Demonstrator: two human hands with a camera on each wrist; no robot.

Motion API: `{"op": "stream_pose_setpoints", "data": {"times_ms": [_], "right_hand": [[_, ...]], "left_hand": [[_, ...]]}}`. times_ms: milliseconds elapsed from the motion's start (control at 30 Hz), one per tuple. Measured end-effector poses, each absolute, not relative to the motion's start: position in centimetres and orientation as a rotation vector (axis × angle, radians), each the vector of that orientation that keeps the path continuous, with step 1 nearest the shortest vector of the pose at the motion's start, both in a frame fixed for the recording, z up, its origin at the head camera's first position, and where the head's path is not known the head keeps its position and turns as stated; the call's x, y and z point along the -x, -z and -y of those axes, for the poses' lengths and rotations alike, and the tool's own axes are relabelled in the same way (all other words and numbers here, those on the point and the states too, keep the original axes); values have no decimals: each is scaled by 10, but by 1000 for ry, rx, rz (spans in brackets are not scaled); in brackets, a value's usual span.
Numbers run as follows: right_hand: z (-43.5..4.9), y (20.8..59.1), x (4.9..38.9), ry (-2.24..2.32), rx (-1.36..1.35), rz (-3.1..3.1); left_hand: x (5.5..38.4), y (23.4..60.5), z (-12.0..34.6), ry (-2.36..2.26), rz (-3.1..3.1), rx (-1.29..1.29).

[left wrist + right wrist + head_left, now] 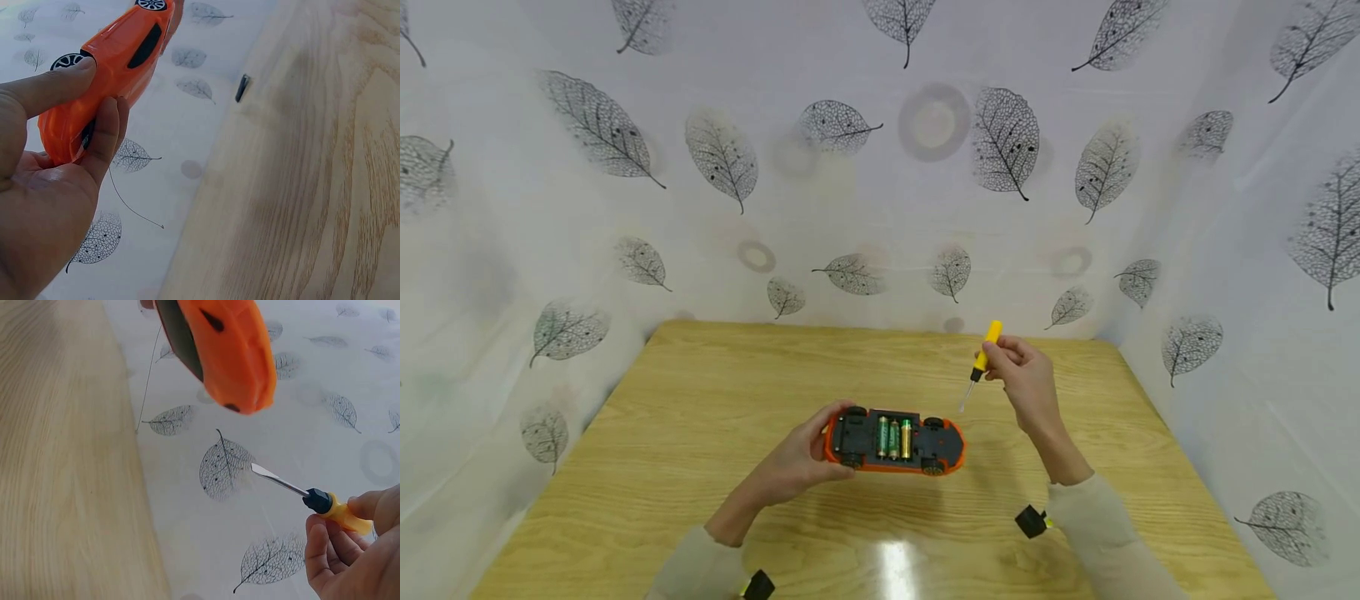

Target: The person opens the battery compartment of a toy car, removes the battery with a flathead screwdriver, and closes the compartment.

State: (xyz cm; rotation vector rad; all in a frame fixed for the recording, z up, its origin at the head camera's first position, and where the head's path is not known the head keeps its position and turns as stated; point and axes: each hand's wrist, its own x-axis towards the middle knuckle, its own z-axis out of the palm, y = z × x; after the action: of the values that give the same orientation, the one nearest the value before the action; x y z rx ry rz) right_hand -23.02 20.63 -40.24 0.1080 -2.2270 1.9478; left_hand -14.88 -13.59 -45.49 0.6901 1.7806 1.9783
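The toy car [928,442] is orange with a black underside facing up, where 3 batteries [894,439] lie side by side, 2 green and 1 largely gold. It is above the tabletop's [700,400] middle, its left end grasped by the left hand [801,462]. Right of it, the right hand [1028,379] pinches a yellow screwdriver [982,358], tip apart from the car. Wood extends left and right; the far edge borders a leaf-printed curtain [887,200].
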Motion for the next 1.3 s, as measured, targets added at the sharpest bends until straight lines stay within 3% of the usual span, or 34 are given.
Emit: {"op": "stream_pose_setpoints", "data": {"times_ms": [1300], "right_hand": [[-244,468,241,-1909,186,2353]], "left_hand": [[147,451,138,-1985,-1795,-719]]}}
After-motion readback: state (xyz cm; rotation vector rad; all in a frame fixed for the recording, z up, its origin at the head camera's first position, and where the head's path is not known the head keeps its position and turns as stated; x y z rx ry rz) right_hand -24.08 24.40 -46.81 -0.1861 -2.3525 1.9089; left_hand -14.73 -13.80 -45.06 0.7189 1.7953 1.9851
